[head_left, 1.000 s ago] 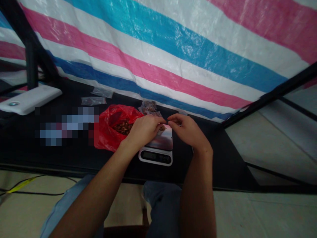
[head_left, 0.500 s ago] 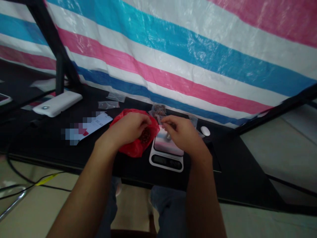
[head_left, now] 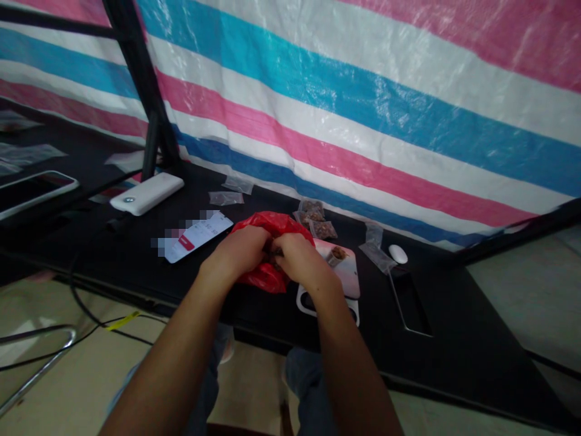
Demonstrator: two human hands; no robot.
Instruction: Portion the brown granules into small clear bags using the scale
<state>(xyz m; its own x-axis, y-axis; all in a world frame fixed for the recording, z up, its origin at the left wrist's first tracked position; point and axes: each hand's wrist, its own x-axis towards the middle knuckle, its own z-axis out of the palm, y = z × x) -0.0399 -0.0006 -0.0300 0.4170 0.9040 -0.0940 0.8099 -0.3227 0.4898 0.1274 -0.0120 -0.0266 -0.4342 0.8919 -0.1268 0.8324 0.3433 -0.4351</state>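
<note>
A crumpled red plastic bag [head_left: 265, 280] sits open on the black table. My left hand [head_left: 240, 249] and my right hand [head_left: 299, 260] both reach into its mouth, close together, fingers curled. Brown bits show dimly between them; what the fingers pinch is hidden. Under my right forearm, partly covered, stands a white kitchen scale [head_left: 305, 301] with a shiny pinkish plate [head_left: 348, 278]. On that plate rests a small clear bag [head_left: 336, 255] with brown bits at its mouth. Behind the scale lie small filled clear bags [head_left: 323, 229], also holding brown bits.
Flat clear bags [head_left: 226, 198] lie behind the red bag, and another clear bag [head_left: 377, 257] lies right of the scale. Around them are a lit phone [head_left: 200, 236], a white power bank [head_left: 147, 194], a white oval object [head_left: 398, 254] and a dark phone-like slab [head_left: 411, 301]. A striped sheet [head_left: 318, 121] hangs behind.
My right hand has moved left from above the scale into the red bag, leaving the small clear bag on the plate. My left hand reaches deeper. The view has shifted.
</note>
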